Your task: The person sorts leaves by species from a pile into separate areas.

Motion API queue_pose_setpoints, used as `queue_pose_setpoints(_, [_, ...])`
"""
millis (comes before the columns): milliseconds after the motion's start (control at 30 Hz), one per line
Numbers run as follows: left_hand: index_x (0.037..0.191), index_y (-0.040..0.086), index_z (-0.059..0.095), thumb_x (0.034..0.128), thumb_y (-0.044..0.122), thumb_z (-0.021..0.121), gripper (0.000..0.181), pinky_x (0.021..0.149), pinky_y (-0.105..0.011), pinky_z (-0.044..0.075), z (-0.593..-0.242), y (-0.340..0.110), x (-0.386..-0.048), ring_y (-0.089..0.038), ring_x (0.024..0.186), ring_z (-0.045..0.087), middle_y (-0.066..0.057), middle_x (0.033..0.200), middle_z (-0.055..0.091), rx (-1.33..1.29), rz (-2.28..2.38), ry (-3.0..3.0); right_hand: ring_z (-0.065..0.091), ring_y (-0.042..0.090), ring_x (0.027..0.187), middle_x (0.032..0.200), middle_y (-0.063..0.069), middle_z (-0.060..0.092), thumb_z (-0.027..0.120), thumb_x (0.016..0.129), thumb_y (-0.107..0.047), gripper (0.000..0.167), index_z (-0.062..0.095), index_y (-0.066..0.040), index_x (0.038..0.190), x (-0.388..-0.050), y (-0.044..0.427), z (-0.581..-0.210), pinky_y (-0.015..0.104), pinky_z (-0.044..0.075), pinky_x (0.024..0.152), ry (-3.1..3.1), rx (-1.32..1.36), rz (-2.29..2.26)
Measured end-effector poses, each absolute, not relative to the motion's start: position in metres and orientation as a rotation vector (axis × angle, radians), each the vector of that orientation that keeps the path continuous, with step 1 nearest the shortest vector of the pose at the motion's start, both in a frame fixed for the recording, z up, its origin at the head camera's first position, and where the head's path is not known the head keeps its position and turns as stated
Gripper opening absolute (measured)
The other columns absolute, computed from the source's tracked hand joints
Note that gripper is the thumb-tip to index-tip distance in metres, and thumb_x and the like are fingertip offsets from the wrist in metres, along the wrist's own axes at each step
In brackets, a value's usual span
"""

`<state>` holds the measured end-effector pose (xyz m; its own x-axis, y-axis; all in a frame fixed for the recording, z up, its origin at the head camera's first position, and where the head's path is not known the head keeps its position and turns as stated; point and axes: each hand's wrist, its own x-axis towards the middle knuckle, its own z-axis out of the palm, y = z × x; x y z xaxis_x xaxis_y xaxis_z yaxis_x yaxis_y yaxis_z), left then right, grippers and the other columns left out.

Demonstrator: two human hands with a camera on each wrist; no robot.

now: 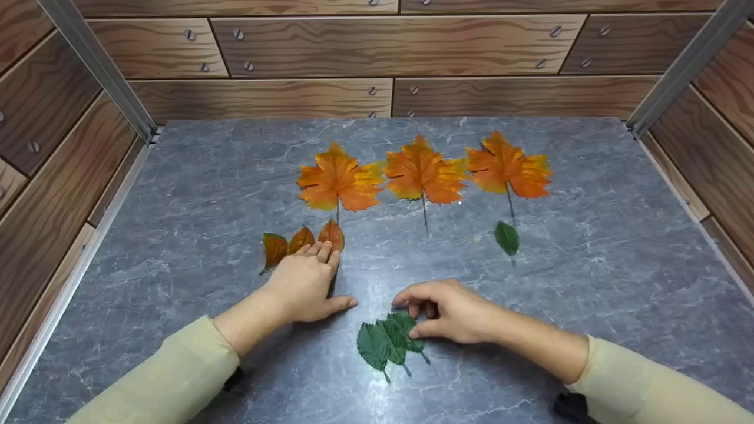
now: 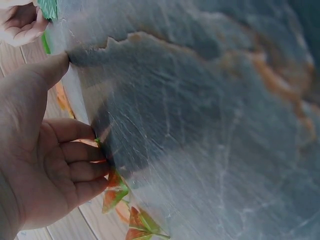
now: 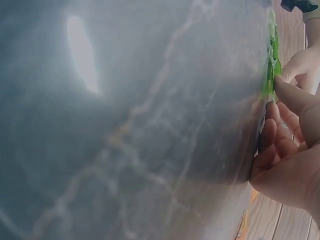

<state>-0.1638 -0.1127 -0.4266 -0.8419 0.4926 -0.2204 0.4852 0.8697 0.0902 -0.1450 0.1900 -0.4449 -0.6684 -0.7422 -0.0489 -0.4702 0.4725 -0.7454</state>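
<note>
My left hand (image 1: 303,282) lies flat with its fingers extended, fingertips on the rightmost of three small orange-brown leaves (image 1: 274,249) and close beside the middle one. Its thumb stretches out to the right over the table. In the left wrist view, the left hand (image 2: 55,150) has nothing gripped in it. Three dark green serrated leaves (image 1: 373,346) overlap near the front. Over their right side is my right hand (image 1: 456,312), its thumb at the rightmost green leaf and its index finger held apart. The right wrist view shows the right hand (image 3: 295,145) with loosely bent fingers against the tabletop.
Three large orange-yellow maple leaves (image 1: 339,179) with thin stems form a row across the back. A single green leaf (image 1: 507,238) lies below the rightmost stem. The grey marbled table (image 1: 194,176) is bounded by wood-patterned walls (image 1: 400,47) and metal posts.
</note>
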Motion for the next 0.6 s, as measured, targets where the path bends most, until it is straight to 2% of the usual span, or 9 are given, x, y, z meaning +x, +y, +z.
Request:
queue_pose_setpoints(300, [0.159, -0.005, 0.043, 0.0977, 0.074, 0.057, 0.101, 0.126, -0.052, 0.029, -0.4276, -0.1130, -0.1641, -0.041, 0.154, 0.034, -0.028, 0.165, 0.037, 0.744, 0.034, 2.809, 0.059, 0.003, 0.077, 0.092, -0.005, 0.068, 0.088, 0.089, -0.014, 0.042, 0.074, -0.016, 0.129, -0.1451, 0.1903, -0.4451, 0.027, 0.056, 0.073, 2.345, -1.018, -1.029])
queue_pose_setpoints(600, [0.159, -0.005, 0.043, 0.0977, 0.074, 0.057, 0.101, 0.126, -0.052, 0.029, -0.4275, -0.1125, -0.1642, -0.041, 0.154, 0.034, -0.028, 0.165, 0.037, 0.747, 0.048, 2.808, 0.059, 0.004, 0.077, 0.090, -0.007, 0.067, 0.086, 0.090, -0.013, 0.036, 0.074, -0.017, 0.124, -0.1460, 0.1923, -0.4463, 0.026, 0.055, 0.072, 2.337, -0.998, -1.044])
